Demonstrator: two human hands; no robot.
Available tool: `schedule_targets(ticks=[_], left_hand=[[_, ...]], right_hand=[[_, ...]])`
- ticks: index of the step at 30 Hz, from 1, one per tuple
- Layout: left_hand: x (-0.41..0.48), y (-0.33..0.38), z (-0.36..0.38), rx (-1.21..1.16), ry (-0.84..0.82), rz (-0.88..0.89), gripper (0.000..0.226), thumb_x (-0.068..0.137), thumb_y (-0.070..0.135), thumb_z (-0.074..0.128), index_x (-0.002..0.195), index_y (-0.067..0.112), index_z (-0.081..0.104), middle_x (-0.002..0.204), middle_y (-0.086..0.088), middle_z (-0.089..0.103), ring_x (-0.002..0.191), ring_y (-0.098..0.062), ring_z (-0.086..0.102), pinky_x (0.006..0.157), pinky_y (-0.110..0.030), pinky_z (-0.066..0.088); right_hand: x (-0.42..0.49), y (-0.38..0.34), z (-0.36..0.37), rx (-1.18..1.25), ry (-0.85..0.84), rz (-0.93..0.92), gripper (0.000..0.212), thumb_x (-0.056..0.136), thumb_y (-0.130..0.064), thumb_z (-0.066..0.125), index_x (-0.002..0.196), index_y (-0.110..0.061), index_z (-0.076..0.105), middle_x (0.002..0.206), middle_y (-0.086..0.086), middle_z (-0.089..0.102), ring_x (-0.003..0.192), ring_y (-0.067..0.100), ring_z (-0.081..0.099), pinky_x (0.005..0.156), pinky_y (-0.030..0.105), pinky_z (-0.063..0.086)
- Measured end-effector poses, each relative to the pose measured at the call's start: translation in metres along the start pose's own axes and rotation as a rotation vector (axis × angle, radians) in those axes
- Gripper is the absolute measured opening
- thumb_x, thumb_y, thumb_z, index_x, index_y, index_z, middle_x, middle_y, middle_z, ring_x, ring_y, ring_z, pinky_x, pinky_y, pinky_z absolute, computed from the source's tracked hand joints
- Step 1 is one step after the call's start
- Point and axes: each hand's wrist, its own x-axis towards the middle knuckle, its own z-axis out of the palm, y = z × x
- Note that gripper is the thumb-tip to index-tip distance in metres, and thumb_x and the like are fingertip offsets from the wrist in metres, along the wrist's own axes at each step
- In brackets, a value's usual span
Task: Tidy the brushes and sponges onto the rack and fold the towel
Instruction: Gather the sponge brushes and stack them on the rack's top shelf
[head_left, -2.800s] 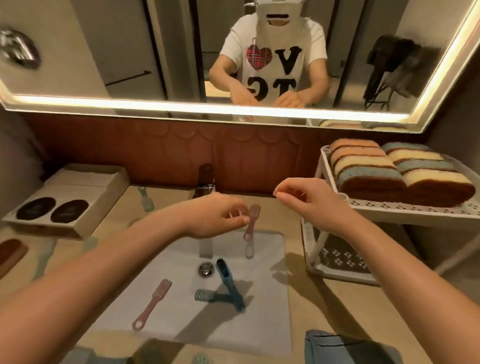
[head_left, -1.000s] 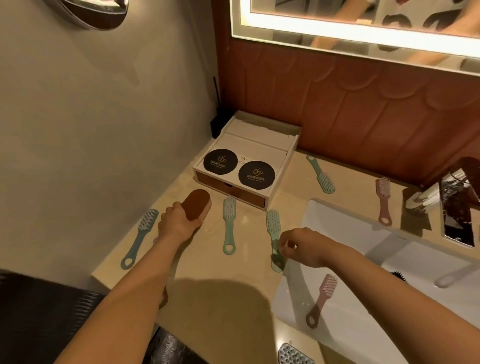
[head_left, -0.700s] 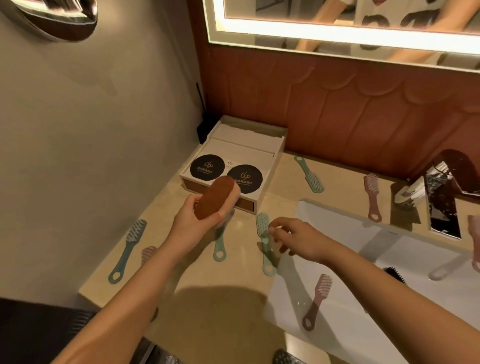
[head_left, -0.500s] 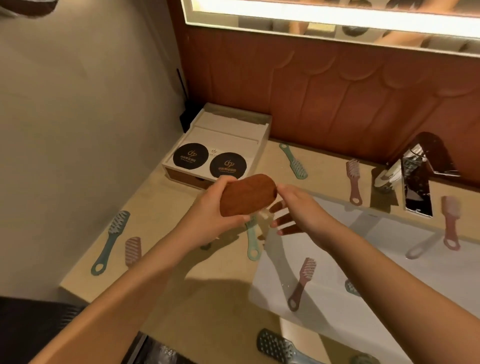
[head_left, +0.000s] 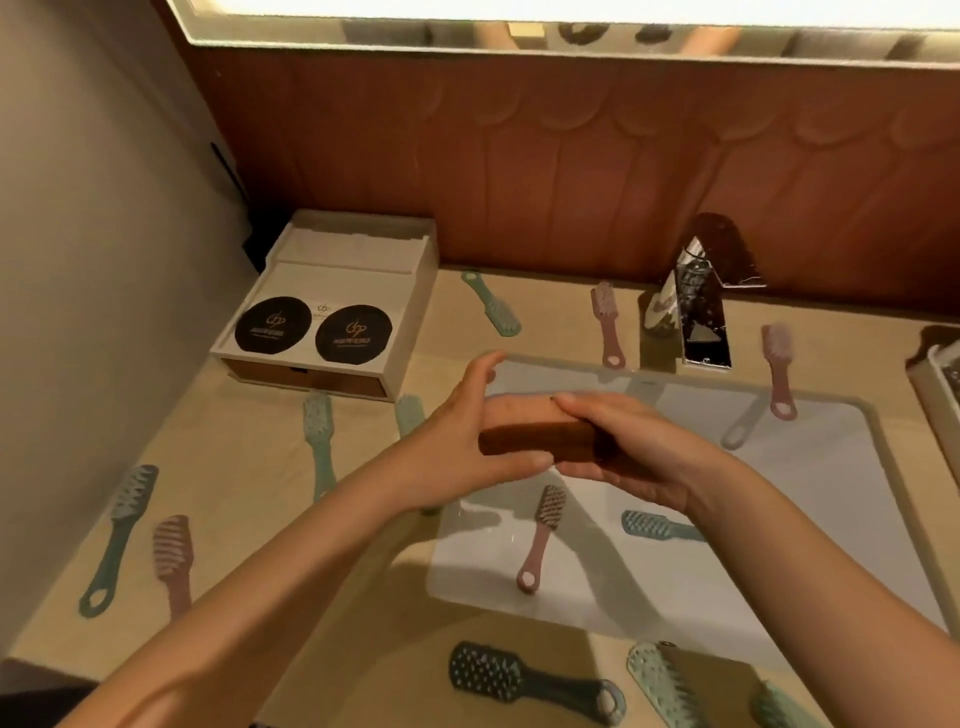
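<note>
Both hands hold the brown sponge (head_left: 524, 439) in the air above the left rear corner of the sink (head_left: 831, 493). The left hand (head_left: 462, 457) has its grip clamped on the sponge's left end, thumb beneath. The right hand (head_left: 628, 457) has its grip clamped on the right end, fingers curled over the top. Inside the sink lie a pink brush (head_left: 540, 535) and a teal brush (head_left: 654, 525). On the desk (head_left: 249, 467), a green brush (head_left: 318, 441) lies left of the sink and a dark brush (head_left: 524, 680) lies in front of it. A white box (head_left: 332, 306) sits to the sink's left rear.
</note>
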Motion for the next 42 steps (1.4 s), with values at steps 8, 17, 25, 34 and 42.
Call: schedule_targets(ticks=[8,17,25,34,42], left_hand=[[0.025,0.014,0.042,-0.611,0.188,-0.305,0.052,0.083,0.034,0.065,0.127,0.013,0.045,0.117,-0.007,0.059,0.100,-0.012,0.062,0.079,-0.025,0.055],[0.033,0.048,0.077,-0.457,0.111,-0.248,0.044,0.087,0.039,0.060,0.121,0.022,0.040,0.112,-0.005,0.063,0.098,-0.015,0.062,0.080,-0.030,0.053],[0.044,0.076,0.111,-0.270,0.162,-0.094,0.033,0.092,0.035,0.054,0.106,0.006,0.058,0.086,-0.002,0.059,0.075,-0.014,0.057,0.059,-0.026,0.046],[0.060,0.107,0.147,0.374,0.327,0.107,0.042,0.095,0.042,0.038,0.086,0.007,0.059,0.079,-0.006,0.062,0.077,-0.025,0.058,0.064,-0.034,0.040],[0.069,0.139,0.171,0.812,0.358,0.218,0.043,0.099,0.039,0.025,0.094,0.011,0.057,0.089,-0.013,0.067,0.083,-0.031,0.061,0.069,-0.038,0.042]], right_hand=[[-0.015,0.017,-0.014,0.115,0.162,-0.170,0.035,0.077,-0.011,0.068,0.110,-0.017,0.056,0.103,0.012,0.061,0.089,0.019,0.061,0.079,0.027,0.052],[-0.042,0.021,-0.051,0.039,0.226,-0.124,0.029,0.083,-0.040,0.064,0.100,-0.016,0.066,0.101,0.005,0.072,0.101,0.017,0.067,0.087,0.032,0.054],[-0.065,0.020,-0.076,-0.142,0.314,-0.241,0.045,0.090,-0.045,0.054,0.109,-0.005,0.062,0.095,0.015,0.071,0.073,0.017,0.069,0.055,0.023,0.053],[-0.078,0.023,-0.106,-0.283,0.590,-0.392,0.047,0.088,-0.046,0.051,0.086,-0.001,0.062,0.077,0.013,0.067,0.072,0.028,0.064,0.068,0.039,0.054],[-0.098,0.011,-0.137,-0.844,0.751,-0.391,0.044,0.096,-0.047,0.034,0.080,-0.017,0.062,0.082,0.007,0.068,0.081,0.026,0.061,0.065,0.032,0.043]])
